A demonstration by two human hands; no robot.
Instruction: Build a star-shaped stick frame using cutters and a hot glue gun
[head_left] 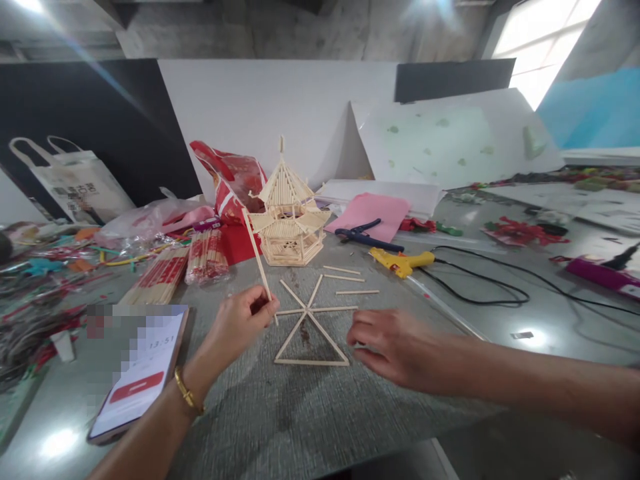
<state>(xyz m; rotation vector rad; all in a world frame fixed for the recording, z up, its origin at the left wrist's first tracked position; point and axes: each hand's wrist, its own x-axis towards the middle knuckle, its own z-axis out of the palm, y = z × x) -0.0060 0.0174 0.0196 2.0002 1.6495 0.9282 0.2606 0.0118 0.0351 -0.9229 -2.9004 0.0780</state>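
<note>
My left hand (245,313) is closed on a long thin wooden stick (257,257), held tilted with its lower end by the left arm of a star of sticks. That six-armed star (307,310) of pale sticks lies flat on the grey table. One stick (311,363) spans its two front arms, making a triangle. At the star's right side is my right hand (380,343), slightly blurred, its fingers curled in toward the thumb. Whatever it pinches is hidden. Several short loose sticks (357,292) lie behind the star. Farther back stands a stick-built pagoda (287,213).
A yellow glue gun (403,261) with a black cord lies at right, near dark-handled pliers (370,235) and pink paper (373,210). Stick bundles (207,257) and a lit phone (143,373) are at left. A purple device (600,275) sits far right.
</note>
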